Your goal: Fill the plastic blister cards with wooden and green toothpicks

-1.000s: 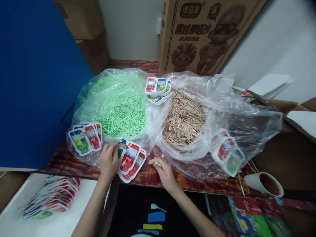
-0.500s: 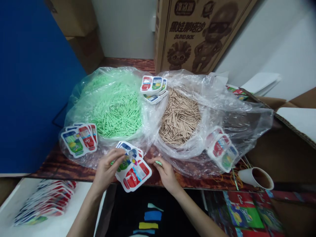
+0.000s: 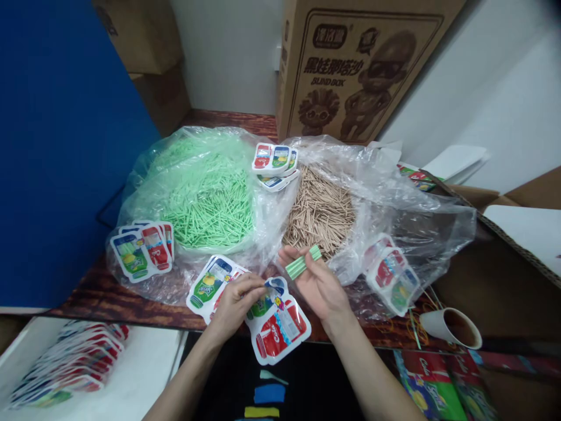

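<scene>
My left hand is closed, thumb and fingers pinching the top edge of a die-cut packet printed with a Cola and a Sprite bottle. Behind that hand, several similar packets lie at the table's front. A small bundle of short green sticks rests across the fingers of my right hand, with the thumb pressed on it. This hand is half turned palm up, in front of an opened clear bag of brown sticks. Left of it, another clear bag holds green sticks.
Packet stacks lie at the left, between the bags and on the right bag. A paper cup of brown liquid stands near the right front edge. Many packets fill a white tray below left. Cardboard boxes stand behind.
My left hand has moved right with one packet, parting it from the others, which now lie on the table. My right hand has risen and turned, showing the green bundle lengthwise.
</scene>
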Motion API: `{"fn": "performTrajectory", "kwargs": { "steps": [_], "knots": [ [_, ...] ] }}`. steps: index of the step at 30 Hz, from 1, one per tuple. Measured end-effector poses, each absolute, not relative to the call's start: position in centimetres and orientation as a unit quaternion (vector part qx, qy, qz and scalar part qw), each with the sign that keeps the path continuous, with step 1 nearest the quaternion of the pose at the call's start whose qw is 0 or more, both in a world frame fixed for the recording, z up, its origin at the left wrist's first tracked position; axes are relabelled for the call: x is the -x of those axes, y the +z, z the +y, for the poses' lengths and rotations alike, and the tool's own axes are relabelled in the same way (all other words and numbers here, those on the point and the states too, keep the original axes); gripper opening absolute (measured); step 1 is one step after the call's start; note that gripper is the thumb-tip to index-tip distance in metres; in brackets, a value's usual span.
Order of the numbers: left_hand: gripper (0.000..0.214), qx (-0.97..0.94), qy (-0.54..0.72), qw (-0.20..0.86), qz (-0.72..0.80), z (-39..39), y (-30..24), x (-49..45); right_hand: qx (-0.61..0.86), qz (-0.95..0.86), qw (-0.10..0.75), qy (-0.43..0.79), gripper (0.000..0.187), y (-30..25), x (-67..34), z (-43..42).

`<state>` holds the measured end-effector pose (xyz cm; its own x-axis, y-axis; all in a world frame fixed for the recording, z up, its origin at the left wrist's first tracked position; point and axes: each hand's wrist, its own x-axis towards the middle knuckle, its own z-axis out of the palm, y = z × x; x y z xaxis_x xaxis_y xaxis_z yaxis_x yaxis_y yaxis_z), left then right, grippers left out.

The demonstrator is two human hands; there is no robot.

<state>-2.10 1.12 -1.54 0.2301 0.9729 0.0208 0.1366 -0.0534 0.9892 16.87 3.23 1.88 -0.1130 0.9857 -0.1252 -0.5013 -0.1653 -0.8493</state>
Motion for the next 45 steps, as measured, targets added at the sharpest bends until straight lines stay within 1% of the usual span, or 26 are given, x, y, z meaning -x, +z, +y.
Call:
{"fn": "performTrajectory", "kwargs": {
  "steps": [4, 7, 10, 12, 14, 16, 17, 21, 24, 27, 31, 33, 36, 39, 41, 43, 45],
  "knots": [
    [0.016, -0.571, 0.416, 0.545, 0.451, 1.0, -2.3, 1.6, 0.337, -0.283, 0.522, 0.731, 0.014, 2.2, -16.4, 3.6],
    [0.017, -0.538, 0.428, 0.559, 0.463, 0.9, -2.8, 1.3, 0.366, -0.295, 0.475, 0.744, 0.016, 2.4, -16.1, 3.1],
    [0.016, -0.507, 0.447, 0.572, 0.465, 0.7, -2.9, 0.9, 0.393, -0.345, 0.427, 0.738, 0.02, 3.0, -16.3, 2.6],
    [0.015, -0.494, 0.462, 0.579, 0.455, 0.7, -2.7, 0.7, 0.399, -0.409, 0.373, 0.73, 0.023, 3.6, -16.9, 2.4],
    [0.014, -0.488, 0.479, 0.575, 0.45, 0.8, -2.4, 0.4, 0.411, -0.477, 0.335, 0.701, 0.035, 4.2, -17.6, 2.3],
    [0.014, -0.481, 0.494, 0.562, 0.457, 1.1, -2.2, 0.2, 0.443, -0.529, 0.343, 0.638, 0.045, 4.7, -18.3, 2.1],
    [0.014, -0.475, 0.501, 0.556, 0.463, 1.2, -2.2, 0.0, 0.462, -0.551, 0.353, 0.599, 0.046, 4.9, -18.6, 1.9],
    [0.015, -0.42, 0.526, 0.561, 0.482, 1.6, -2.4, -0.7, 0.511, -0.656, 0.347, 0.434, 0.036, 5.3, -19.0, 1.3],
    [0.019, -0.377, 0.523, 0.6, 0.473, 1.7, -2.5, -1.2, 0.506, -0.714, 0.33, 0.355, 0.042, 5.2, -18.8, 1.1],
    [0.019, -0.35, 0.521, 0.627, 0.461, 1.6, -2.2, -1.4, 0.493, -0.725, 0.32, 0.359, 0.047, 5.0, -18.7, 1.4],
    [0.018, -0.336, 0.506, 0.654, 0.451, 1.4, -2.0, -1.5, 0.492, -0.721, 0.294, 0.39, 0.035, 4.8, -19.0, 2.0],
    [0.018, -0.337, 0.492, 0.672, 0.44, 1.4, -2.1, -1.6, 0.487, -0.714, 0.298, 0.406, 0.03, 4.8, -19.2, 2.3],
    [0.015, -0.336, 0.484, 0.685, 0.429, 1.5, -2.2, -1.7, 0.478, -0.706, 0.314, 0.419, 0.029, 4.9, -19.5, 2.5],
    [0.014, -0.343, 0.485, 0.674, 0.439, 1.7, -1.9, -1.6, 0.468, -0.719, 0.282, 0.429, 0.025, 5.3, -19.5, 2.6],
    [0.014, -0.358, 0.479, 0.67, 0.44, 1.8, -1.5, -1.2, 0.469, -0.723, 0.278, 0.424, 0.024, 5.7, -19.4, 2.6],
    [0.022, -0.381, 0.444, 0.695, 0.417, 1.9, -1.0, -0.7, 0.469, -0.722, 0.299, 0.412, 0.025, 5.9, -19.3, 2.5],
    [0.039, -0.403, 0.382, 0.737, 0.385, 2.0, -0.6, -0.4, 0.457, -0.724, 0.315, 0.409, 0.028, 6.0, -19.1, 2.4]
  ]
}}
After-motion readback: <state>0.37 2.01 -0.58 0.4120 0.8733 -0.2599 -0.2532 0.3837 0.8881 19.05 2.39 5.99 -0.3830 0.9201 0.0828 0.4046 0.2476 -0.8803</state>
